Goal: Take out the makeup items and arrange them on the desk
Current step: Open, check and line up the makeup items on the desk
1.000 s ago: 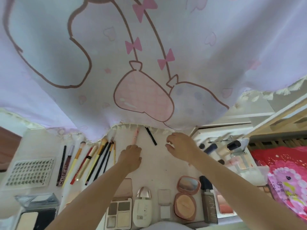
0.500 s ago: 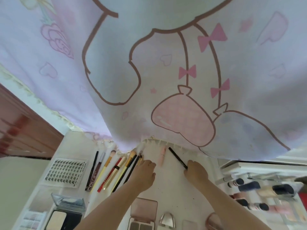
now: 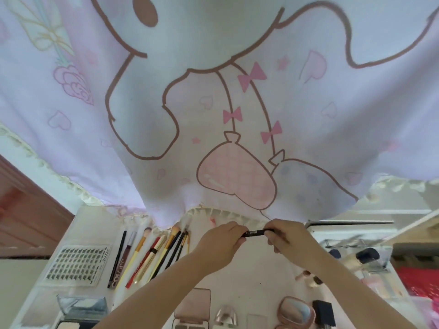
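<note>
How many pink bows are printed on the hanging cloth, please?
3: an upper bow, a middle-left bow and a lower-right bow on the cloth; folds may hide others.

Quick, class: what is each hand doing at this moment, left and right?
Left hand: fingers closed on one end of the black pen.
Right hand: fingers closed on the pen's other end.

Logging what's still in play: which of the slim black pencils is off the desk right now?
The black pencil with white lettering, held level between left hand and right hand; the others lie in the row at left.
</note>
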{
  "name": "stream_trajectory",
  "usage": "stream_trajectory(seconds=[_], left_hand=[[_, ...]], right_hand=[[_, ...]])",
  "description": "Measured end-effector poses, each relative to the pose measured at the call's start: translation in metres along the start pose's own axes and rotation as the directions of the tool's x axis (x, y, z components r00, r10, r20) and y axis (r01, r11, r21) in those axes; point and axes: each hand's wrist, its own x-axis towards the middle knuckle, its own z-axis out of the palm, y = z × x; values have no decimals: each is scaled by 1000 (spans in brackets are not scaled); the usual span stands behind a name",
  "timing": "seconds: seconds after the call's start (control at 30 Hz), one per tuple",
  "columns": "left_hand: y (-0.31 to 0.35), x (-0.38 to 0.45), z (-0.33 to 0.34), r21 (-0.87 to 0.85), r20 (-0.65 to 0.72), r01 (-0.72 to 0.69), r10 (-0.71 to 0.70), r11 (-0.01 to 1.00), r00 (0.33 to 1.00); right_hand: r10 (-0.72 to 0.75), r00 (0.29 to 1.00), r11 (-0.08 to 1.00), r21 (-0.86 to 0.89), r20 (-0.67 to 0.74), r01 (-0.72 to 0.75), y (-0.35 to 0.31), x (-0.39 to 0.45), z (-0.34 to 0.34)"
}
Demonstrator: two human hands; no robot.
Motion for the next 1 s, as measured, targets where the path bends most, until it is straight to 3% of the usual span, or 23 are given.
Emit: stream_trajectory(seconds=[0.33,0.6,0.8,1.0], left_hand=[[9,-32,-35,132,-105,10,4,991,994],[-7,-43,-21,7,-150,48,-46,999,988],[-16,-45,-11,-213,-77,99,-117,972,990],[-43,-61,-5,-602,62,305,-338,738,939]], right_hand=[[-241,970,950,-194,43,245,-26,4,-6],[-247,965,955,-147,85,258,-29,6,10],[-153,978,987,-31,145,159,-30,17,20],[-49,975,991,130,215,21,-27,28,44]])
